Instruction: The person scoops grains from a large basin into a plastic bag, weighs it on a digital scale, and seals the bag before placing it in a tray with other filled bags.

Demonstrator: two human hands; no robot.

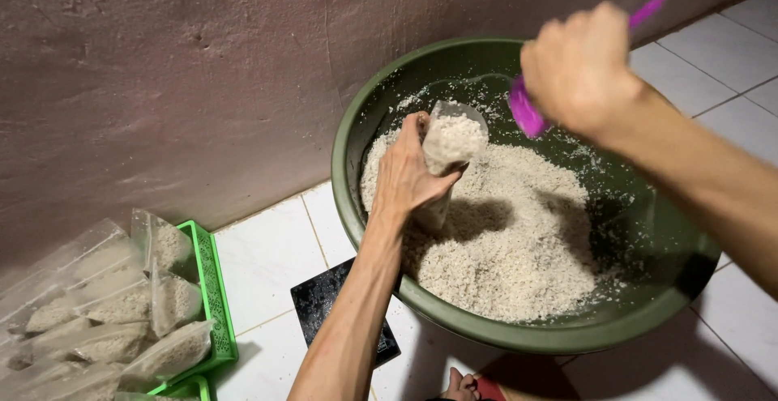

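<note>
My left hand [403, 176] grips a clear plastic bag [450, 146] partly filled with pale rice, held upright over the rice heap [510, 239] inside a large dark green basin [381, 93]. The bag's mouth stands open at the top. My right hand [577, 67] is raised above the basin, closed around a purple scoop [527, 113]. The scoop's bowl points down toward the bag, its handle sticking out past my fingers at the upper right. The scoop is blurred.
A green plastic basket [209, 287] at the lower left holds several filled clear bags of rice [121, 312]. A black flat scale [324, 308] lies on the white tiled floor [267, 247] beside the basin. A brown wall [162, 69] runs behind. Toes [462, 385] show at the bottom.
</note>
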